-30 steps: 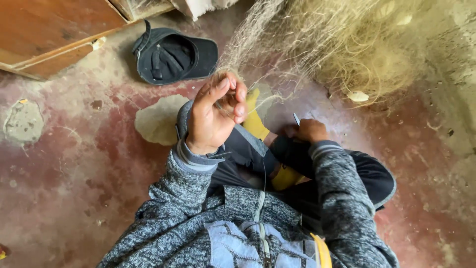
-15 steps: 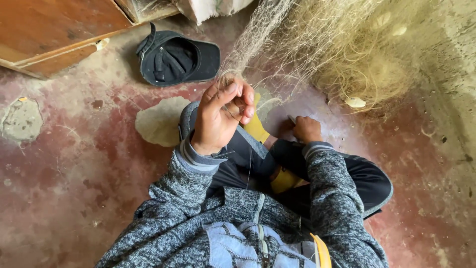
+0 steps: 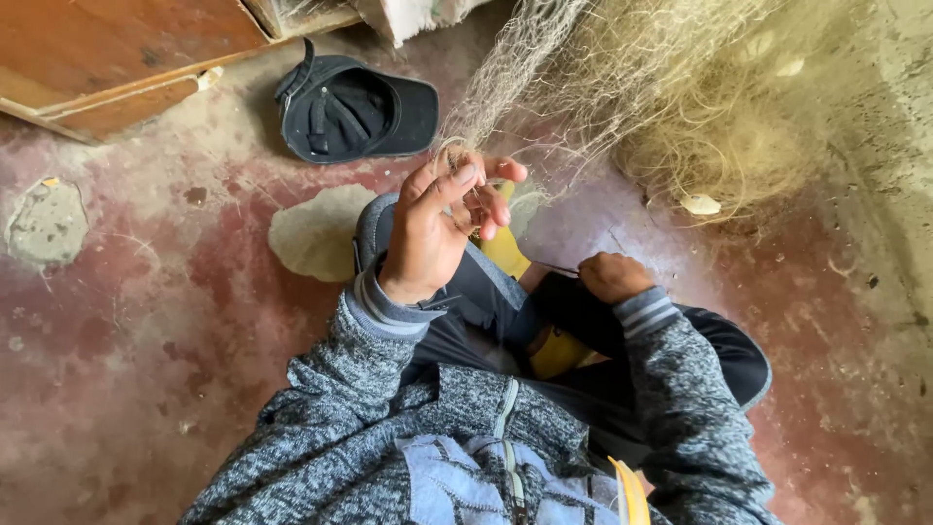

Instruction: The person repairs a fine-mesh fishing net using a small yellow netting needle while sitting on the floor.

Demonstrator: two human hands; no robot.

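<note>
- Left hand (image 3: 437, 228): raised above the bent knee, fingers curled, thumb and forefinger pinched shut on a gathered strand of fishing net (image 3: 622, 97).
- Fishing net: pale, fine mesh, bunched into a narrow cord at the pinch, fanning out far and right into a loose heap on the floor; small pale float (image 3: 701, 204) caught in the heap, right of the hands.
- Right hand (image 3: 612, 275): lower and nearer, right of the left hand, closed in a fist; thin dark tool or line (image 3: 556, 267) sticking out toward the left, kind not discernible.
- Hands well apart, not touching.
- Grey knit sleeves (image 3: 671, 389) on both arms; dark trousers with yellow trim (image 3: 507, 251) under the hands.
- Dark cap (image 3: 355, 109): upside down on the floor, far left of the left hand.
- Brown wooden board (image 3: 107, 58): far left corner.
- Floor (image 3: 126, 340): worn red paint, bare concrete patches.
</note>
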